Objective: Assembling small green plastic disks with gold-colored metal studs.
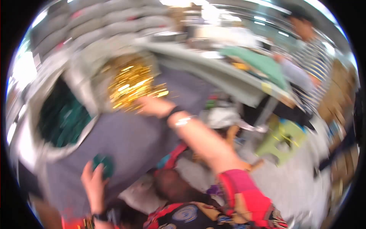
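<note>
1. The view is heavily blurred, so few packages or labels can be told.
2. A small yellow label (266,87), roughly square, sits on the edge of the grey-green table at upper right.
3. Brown cardboard boxes (337,97) stand stacked at the far right edge.

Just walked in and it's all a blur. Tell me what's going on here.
A person is handling a big sheet of grey fabric. Their right hand reaches onto a patch of gold sequins, while the left hand grips the fabric's lower edge beside a dark green patch. Another person in a striped top stands at a table behind.
</note>
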Motion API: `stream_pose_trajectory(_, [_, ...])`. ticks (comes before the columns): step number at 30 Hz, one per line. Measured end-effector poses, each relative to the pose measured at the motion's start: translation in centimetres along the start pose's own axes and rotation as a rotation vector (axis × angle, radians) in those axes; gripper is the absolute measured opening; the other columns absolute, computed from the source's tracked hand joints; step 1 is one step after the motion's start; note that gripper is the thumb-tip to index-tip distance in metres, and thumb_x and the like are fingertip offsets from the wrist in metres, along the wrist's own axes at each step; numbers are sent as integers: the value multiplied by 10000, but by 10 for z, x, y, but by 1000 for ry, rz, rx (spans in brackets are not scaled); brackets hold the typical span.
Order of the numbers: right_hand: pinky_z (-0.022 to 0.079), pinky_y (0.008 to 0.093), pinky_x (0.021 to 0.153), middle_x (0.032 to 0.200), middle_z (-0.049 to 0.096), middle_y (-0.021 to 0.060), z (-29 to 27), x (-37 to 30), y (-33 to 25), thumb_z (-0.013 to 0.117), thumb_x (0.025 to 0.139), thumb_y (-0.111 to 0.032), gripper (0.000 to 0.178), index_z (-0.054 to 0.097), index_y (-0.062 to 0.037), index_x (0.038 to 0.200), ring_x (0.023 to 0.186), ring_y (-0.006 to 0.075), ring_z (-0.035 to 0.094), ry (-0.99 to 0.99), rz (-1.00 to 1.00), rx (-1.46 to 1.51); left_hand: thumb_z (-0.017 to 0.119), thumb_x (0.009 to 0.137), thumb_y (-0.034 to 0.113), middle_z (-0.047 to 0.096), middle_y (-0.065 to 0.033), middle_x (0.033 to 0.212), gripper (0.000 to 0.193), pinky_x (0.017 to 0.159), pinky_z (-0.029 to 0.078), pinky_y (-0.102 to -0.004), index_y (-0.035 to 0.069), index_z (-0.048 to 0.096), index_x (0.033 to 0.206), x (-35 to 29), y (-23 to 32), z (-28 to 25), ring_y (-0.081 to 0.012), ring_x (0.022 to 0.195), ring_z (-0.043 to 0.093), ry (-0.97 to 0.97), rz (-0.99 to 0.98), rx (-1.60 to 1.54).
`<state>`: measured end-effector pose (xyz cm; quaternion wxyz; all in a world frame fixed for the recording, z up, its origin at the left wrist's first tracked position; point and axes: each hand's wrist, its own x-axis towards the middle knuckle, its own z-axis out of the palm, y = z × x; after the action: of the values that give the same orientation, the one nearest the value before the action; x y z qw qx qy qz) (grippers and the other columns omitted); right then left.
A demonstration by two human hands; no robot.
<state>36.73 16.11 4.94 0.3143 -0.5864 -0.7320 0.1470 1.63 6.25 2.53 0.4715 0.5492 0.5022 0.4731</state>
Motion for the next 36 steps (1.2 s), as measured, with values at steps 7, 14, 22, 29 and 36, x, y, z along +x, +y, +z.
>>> stream_pose_trajectory(7, [534, 380, 676, 803, 682, 122, 36, 18, -12, 712, 676, -134, 171, 686, -50, 822, 805, 287, 672, 91, 63, -683, 577, 894, 135, 531, 21, 719, 92, 427, 328, -191, 55, 554, 932, -2, 7, 3, -58, 507, 414, -103, 120, -25])
stream_pose_trajectory(14, [531, 370, 667, 804, 677, 138, 33, 24, -2, 696, 635, -42, 167, 677, -34, 801, 800, 286, 670, -31, 32, -709, 583, 874, 97, 545, 14, 734, 82, 432, 324, -186, 35, 564, 925, -4, 9, 2, -52, 506, 410, -152, 156, 8])
stream_pose_trajectory(22, [530, 364, 647, 762, 677, 129, 26, -10, -25, 680, 635, -29, 98, 693, -34, 732, 761, 283, 669, -41, -28, -697, 602, 864, 104, 535, 13, 708, 129, 449, 331, -199, 20, 577, 958, -8, 14, 3, -57, 509, 404, -154, 153, 21])
stream_pose_trajectory(29, [527, 362, 642, 768, 677, 128, 30, -17, -21, 642, 679, -52, 88, 696, -46, 748, 767, 279, 669, 74, -32, -691, 617, 863, 115, 522, 11, 685, 136, 433, 317, -206, 15, 581, 948, -5, 11, -2, -62, 489, 402, -183, 156, 66])
stream_pose_trajectory(36, [528, 360, 637, 763, 675, 128, 30, -15, -20, 642, 671, -54, 99, 695, -43, 754, 759, 283, 665, -14, -2, -696, 621, 861, 110, 524, 7, 680, 140, 429, 323, -205, 9, 581, 949, -5, 11, -3, -59, 479, 402, -168, 166, 57])
